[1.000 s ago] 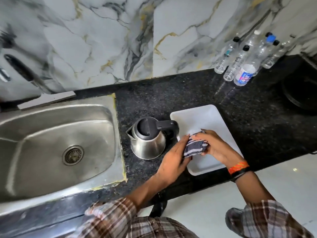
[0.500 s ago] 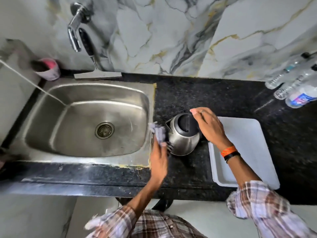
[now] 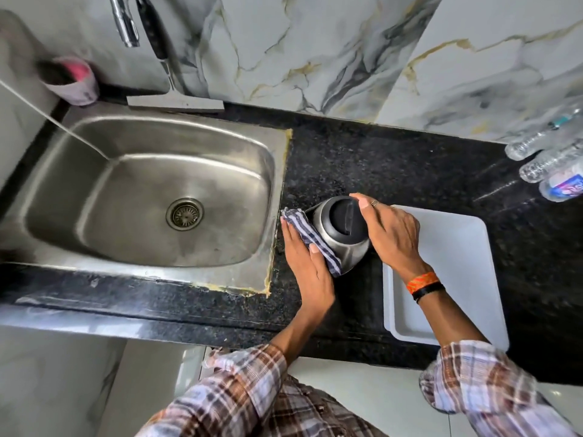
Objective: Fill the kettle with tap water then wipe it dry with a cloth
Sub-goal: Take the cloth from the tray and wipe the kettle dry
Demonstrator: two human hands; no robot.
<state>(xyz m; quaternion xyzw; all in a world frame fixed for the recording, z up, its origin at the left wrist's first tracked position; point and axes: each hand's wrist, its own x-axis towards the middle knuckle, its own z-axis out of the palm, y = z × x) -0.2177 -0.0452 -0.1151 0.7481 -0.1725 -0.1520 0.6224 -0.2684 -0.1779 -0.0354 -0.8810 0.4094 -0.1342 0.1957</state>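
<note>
Partly hidden, the kettle (image 3: pixel 342 238) shows only its black lid and a strip of steel wall; its handle lies under the right hand (image 3: pixel 391 231), which is closed over that side, and the base cannot be made out. The left hand (image 3: pixel 307 263) lies flat, fingers straight, pressing a blue-and-white striped cloth (image 3: pixel 310 238) against the kettle's left wall, so the cloth covers that side. The two hands sit on opposite sides of the kettle with it between them. The kettle stands upright, its spout pointing left and away toward the sink (image 3: pixel 151 197).

It rests on a black speckled countertop (image 3: pixel 394 165), between the steel sink and a white tray (image 3: pixel 457 247), just beside each. Clear plastic bottles (image 3: pixel 549 159) at the far right are cut off by the frame edge and blurred. A tap (image 3: pixel 123 20) is cropped at the top, before a marble-patterned wall (image 3: pixel 315 42). A squeegee (image 3: pixel 170 89) leans behind the sink, and a pink cup (image 3: pixel 72 80) is blurred at far left.
</note>
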